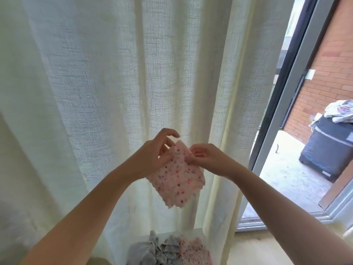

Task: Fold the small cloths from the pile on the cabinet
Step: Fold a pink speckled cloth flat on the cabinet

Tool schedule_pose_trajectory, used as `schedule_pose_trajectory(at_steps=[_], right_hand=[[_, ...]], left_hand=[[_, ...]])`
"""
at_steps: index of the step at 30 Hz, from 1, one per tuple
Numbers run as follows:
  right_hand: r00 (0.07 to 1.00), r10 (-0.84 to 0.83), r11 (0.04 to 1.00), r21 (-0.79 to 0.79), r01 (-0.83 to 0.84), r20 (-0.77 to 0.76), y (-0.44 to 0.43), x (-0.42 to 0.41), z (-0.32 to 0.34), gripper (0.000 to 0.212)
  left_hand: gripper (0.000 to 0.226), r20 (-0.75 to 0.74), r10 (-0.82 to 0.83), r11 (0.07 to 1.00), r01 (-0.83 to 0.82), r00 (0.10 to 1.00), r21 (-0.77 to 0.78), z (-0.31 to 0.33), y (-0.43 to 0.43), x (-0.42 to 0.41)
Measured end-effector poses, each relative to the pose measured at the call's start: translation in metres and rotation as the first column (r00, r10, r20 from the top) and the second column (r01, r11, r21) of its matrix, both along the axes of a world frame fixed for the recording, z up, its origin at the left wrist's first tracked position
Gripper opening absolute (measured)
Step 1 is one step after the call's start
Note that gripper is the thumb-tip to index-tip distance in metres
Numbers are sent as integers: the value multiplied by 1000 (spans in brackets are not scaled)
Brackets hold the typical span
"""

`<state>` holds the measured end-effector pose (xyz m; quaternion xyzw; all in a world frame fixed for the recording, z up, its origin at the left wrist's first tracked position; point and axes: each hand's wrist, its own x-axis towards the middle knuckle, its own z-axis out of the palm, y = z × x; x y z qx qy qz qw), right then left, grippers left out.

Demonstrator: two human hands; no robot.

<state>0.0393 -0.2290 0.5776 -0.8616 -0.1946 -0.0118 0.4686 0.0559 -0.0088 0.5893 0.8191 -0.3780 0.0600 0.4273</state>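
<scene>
The left hand (153, 153) and right hand (205, 157) each pinch an upper edge of a pink speckled cloth (176, 175), raised before the curtain (114, 83), above the cloth pile (172, 251).

Daylight is filtered through a cream curtain (118, 92); at right, a brick wall (328, 77) is seen past a glass door (286, 111).

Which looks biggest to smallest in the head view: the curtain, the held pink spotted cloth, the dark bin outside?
1. Curtain, by far.
2. Dark bin and pink spotted cloth look about alike; the cloth hangs much nearer the camera, so I won't rank them.
</scene>
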Motion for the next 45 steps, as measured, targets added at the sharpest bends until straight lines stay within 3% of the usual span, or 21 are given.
schedule_pose_trajectory(at_steps=[4,7,10,15,20,27,32,38,42,45], right_hand=[[990,51,996,86,-40,-129,3,-6,-11,26],[996,-2,998,63,8,-89,5,-4,-16,22],[995,-39,985,163,53,-90,3,-7,-20,19],[991,-126,952,274,135,-49,0,-11,-26,18],[989,-147,952,270,143,-7,-5,-13,-31,19],[981,-191,966,186,182,36,-9,-15,-33,17],[975,-217,964,169,207,45,-10,-18,-35,29],[967,-250,949,211,236,45,-9,-21,-34,42],[973,-230,947,238,217,29,-4,-22,-37,46],[973,-228,947,241,214,29,-2,-24,-36,49]], left_hand=[[35,-33,-14,1000,14,999,18,-11,0,-1],[28,-22,6,1000,-5,1000,31,-11,-4,-2],[26,-80,48,998,-51,996,-24,-17,-1,-4],[14,-110,122,991,-117,986,59,-31,5,-9],[24,-84,185,981,-179,979,69,-32,9,-6],[15,-37,180,968,-170,983,183,-37,8,-3],[16,46,175,945,-181,984,274,-42,4,-1],[15,-82,29,985,-15,996,171,-47,2,-3],[25,-135,0,998,8,991,55,-47,-6,-8],[14,-129,10,1000,-10,992,-2,-50,-7,-5]])
